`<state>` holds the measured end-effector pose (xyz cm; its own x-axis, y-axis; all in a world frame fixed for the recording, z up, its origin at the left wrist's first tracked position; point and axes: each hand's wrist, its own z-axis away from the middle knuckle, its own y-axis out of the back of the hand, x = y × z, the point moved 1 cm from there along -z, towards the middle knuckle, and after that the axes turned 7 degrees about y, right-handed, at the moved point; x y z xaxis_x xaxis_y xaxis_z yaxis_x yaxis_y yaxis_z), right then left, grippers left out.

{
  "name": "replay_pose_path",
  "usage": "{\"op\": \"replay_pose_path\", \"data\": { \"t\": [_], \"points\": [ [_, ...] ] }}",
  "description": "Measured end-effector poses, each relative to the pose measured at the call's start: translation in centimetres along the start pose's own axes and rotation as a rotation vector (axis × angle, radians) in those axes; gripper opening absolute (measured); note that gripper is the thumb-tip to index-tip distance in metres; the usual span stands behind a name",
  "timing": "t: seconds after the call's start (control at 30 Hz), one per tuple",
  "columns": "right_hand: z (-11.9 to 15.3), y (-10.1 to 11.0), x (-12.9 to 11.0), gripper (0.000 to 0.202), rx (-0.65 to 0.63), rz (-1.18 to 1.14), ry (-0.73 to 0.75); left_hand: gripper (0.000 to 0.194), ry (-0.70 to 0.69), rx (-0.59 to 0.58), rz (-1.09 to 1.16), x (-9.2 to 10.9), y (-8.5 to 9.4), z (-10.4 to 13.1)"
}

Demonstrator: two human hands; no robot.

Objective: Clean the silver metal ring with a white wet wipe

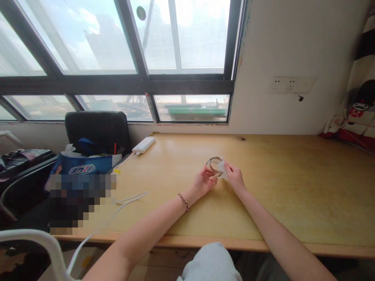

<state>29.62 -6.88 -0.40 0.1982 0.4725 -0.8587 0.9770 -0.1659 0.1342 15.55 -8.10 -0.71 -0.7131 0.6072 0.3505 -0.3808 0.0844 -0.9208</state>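
A small clear glass cup (213, 165) is held tilted above the pale wooden desk (293, 183), gripped by the fingers of the left hand (203, 182). A white cloth (222, 168) is pinched in the right hand (234, 176) and pressed against the cup's side.

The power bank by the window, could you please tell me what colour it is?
The power bank is white, lying on the wooden desk; the head view shows it.

Blue bag (83, 168) — white lettering, not legible.
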Motion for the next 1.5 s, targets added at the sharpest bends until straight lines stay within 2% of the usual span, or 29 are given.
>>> {"op": "replay_pose_path", "data": {
  "t": [0.1,0.2,0.4,0.53,0.6,0.73,0.83,0.9,0.97,1.07,1.17,1.27,1.37,1.5],
  "points": [
    [0.5,-0.1,-0.6,0.035,-0.033,0.1,0.102,0.026,-0.016,0.018,0.1,0.5,-0.3,0.2],
    [1.1,-0.5,-1.5,0.033,-0.105,0.174,0.273,0.026,-0.05,0.077,0.149,1.1,-0.2,0.2],
    [2.1,-1.8,-2.3,0.038,-0.387,0.213,0.583,0.027,-0.153,0.166,0.138,1.5,1.2,-0.8],
    [2.2,-2.0,-2.5,0.041,-0.512,0.276,0.681,0.029,-0.107,0.162,0.086,1.4,2.2,-1.3],
    [2.1,-1.9,-2.8,0.042,-0.492,0.314,0.675,0.029,-0.051,0.122,0.011,1.3,2.4,-1.2],
    [1.9,-1.5,-3.5,0.04,-0.314,0.258,0.558,0.024,0.043,0.049,-0.136,1.2,2.3,-0.8],
    [1.8,-1.6,-3.5,0.038,-0.232,0.074,0.412,0.024,0.1,0.017,-0.208,1.2,1.8,-0.3],
    [1.6,-1.7,-3.1,0.038,-0.167,-0.106,0.252,0.024,0.074,-0.001,-0.242,1.1,1.3,0.0],
    [1.3,-1.9,-2.4,0.039,-0.113,-0.326,0.054,0.024,-0.009,0.007,-0.273,0.9,0.9,0.2],
    [0.9,-2.2,-1.6,0.032,-0.099,-0.634,-0.207,0.029,-0.182,0.086,-0.406,0.3,0.3,0.4],
    [0.7,-2.2,-1.5,0.022,-0.104,-0.827,-0.368,0.037,-0.36,0.217,-0.694,-0.1,-0.2,0.8],
    [0.6,-2.1,-1.4,0.017,-0.091,-0.935,-0.512,0.035,-0.602,0.295,-1.101,-0.2,-1.0,1.6],
    [0.6,-1.7,-1.1,0.018,-0.034,-0.963,-0.603,0.024,-0.832,0.31,-1.471,-0.2,-1.8,2.3],
    [0.6,-1.3,-1.5,0.028,-0.093,-0.973,-0.585,0.013,-0.979,0.299,-1.64,-0.1,-2.3,2.4]
  ]
}}
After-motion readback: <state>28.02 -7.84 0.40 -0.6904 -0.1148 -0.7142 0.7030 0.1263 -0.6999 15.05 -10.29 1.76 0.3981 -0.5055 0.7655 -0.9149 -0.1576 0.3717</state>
